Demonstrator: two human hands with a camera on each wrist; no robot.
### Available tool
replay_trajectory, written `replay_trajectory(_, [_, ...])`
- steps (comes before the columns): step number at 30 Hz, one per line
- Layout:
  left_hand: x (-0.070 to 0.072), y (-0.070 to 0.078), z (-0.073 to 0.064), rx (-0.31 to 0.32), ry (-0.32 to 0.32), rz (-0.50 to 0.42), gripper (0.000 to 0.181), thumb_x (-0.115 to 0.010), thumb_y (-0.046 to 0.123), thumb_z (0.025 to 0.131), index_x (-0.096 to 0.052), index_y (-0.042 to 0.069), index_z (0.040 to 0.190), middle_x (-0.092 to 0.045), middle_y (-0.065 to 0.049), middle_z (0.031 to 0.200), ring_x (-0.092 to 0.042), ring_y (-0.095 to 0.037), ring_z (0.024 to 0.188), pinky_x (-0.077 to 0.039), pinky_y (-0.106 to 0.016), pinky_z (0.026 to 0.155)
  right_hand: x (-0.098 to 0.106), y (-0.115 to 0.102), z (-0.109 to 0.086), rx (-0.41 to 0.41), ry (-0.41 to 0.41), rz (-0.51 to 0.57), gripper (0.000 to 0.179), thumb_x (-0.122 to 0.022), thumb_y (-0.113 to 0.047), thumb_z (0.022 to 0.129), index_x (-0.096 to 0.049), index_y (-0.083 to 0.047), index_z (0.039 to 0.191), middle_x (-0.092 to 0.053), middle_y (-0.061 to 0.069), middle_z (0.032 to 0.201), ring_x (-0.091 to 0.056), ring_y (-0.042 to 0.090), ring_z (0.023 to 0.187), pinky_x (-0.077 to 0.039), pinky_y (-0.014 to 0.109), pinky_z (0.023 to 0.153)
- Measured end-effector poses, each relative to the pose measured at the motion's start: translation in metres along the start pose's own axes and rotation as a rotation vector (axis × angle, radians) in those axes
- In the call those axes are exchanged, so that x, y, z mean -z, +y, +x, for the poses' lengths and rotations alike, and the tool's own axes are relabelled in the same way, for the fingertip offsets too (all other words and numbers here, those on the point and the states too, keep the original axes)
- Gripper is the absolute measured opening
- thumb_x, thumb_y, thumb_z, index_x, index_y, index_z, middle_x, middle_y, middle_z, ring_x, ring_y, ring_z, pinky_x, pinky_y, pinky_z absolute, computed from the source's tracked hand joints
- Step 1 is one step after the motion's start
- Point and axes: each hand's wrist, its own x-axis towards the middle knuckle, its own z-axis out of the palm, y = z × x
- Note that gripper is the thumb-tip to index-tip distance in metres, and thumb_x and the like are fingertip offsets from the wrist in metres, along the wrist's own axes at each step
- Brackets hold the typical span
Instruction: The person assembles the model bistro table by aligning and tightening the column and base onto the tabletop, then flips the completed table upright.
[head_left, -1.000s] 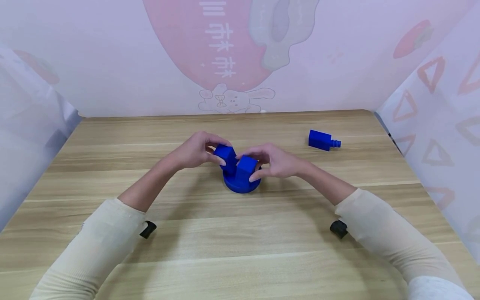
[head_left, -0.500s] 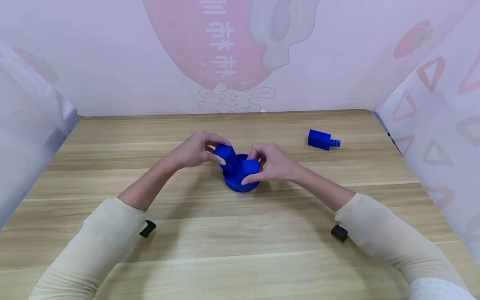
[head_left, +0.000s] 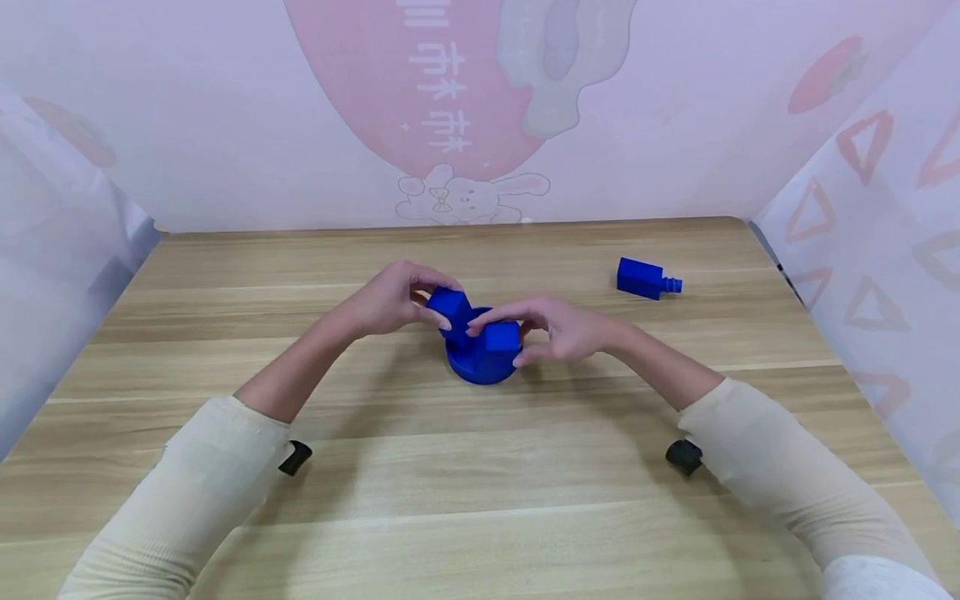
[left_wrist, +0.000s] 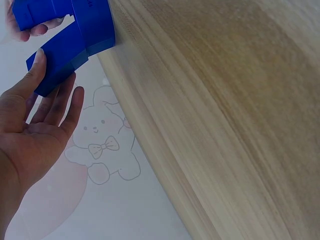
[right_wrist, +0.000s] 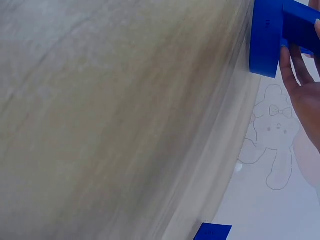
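Observation:
A round blue base (head_left: 480, 375) with a raised rim lies on the table, two blue angular blocks standing up from it. My left hand (head_left: 393, 300) pinches the left block (head_left: 450, 307) between thumb and fingers; this block leans outward, as the left wrist view also shows. Around the right block (head_left: 502, 336) my right hand (head_left: 558, 327) is spread loosely, index finger reaching behind it and thumb by its right side. In the right wrist view, fingertips (right_wrist: 285, 52) lie close to the base, beside the block.
Another blue block (head_left: 640, 279) with a narrow ridged stem lies on its side at the back right of the wooden table (head_left: 465, 483). A patterned cloth wall (head_left: 262, 125) stands behind the table's far edge, with more cloth at both sides.
The right block has turned clockwise with my right hand, then stayed as the hand's fingers spread and swung back around it. My left hand keeps its hold on the left block.

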Motion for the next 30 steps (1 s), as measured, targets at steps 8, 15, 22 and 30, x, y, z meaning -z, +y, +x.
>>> replay_trajectory(8, [-0.002, -0.003, 0.001, -0.022, -0.001, -0.013, 0.041, -0.083, -0.004, 0.084, -0.071, -0.008, 0.122, -0.071, -0.024, 0.122, -0.071, -0.033, 0.104, -0.058, -0.046, 0.096, 0.001, 0.000, 0.001, -0.017, 0.018, 0.026, 0.056, -0.079, -0.005, 0.091, -0.058, 0.000, 0.143, -0.062, 0.013, 0.144, -0.052, 0.029, 0.137, -0.055, 0.043, 0.098])
replay_trajectory(15, [-0.001, -0.001, 0.001, -0.007, 0.005, 0.009, 0.041, -0.084, -0.004, 0.083, -0.071, -0.008, 0.123, -0.070, -0.024, 0.124, -0.071, -0.034, 0.106, -0.057, -0.047, 0.096, 0.000, -0.001, 0.001, -0.031, 0.056, -0.014, 0.047, -0.079, -0.002, 0.090, -0.065, 0.000, 0.135, -0.066, 0.012, 0.138, -0.059, 0.027, 0.126, -0.056, 0.041, 0.097])
replay_trajectory(22, [-0.001, -0.001, 0.001, -0.024, 0.009, -0.010, 0.041, -0.084, -0.006, 0.082, -0.071, -0.009, 0.121, -0.071, -0.024, 0.121, -0.070, -0.034, 0.105, -0.058, -0.048, 0.095, -0.008, -0.006, 0.007, -0.044, 0.190, -0.204, 0.043, -0.097, -0.013, 0.072, -0.072, -0.002, 0.106, -0.074, 0.005, 0.105, -0.062, 0.021, 0.092, -0.057, 0.036, 0.080])
replay_trajectory(30, [-0.001, -0.002, 0.001, -0.027, 0.005, -0.012, 0.040, -0.083, -0.006, 0.083, -0.071, -0.010, 0.121, -0.071, -0.025, 0.121, -0.071, -0.034, 0.104, -0.059, -0.047, 0.094, -0.010, -0.009, 0.007, -0.018, 0.084, -0.198, 0.059, -0.092, -0.016, 0.080, -0.065, -0.003, 0.130, -0.069, 0.008, 0.128, -0.060, 0.022, 0.112, -0.056, 0.037, 0.083])
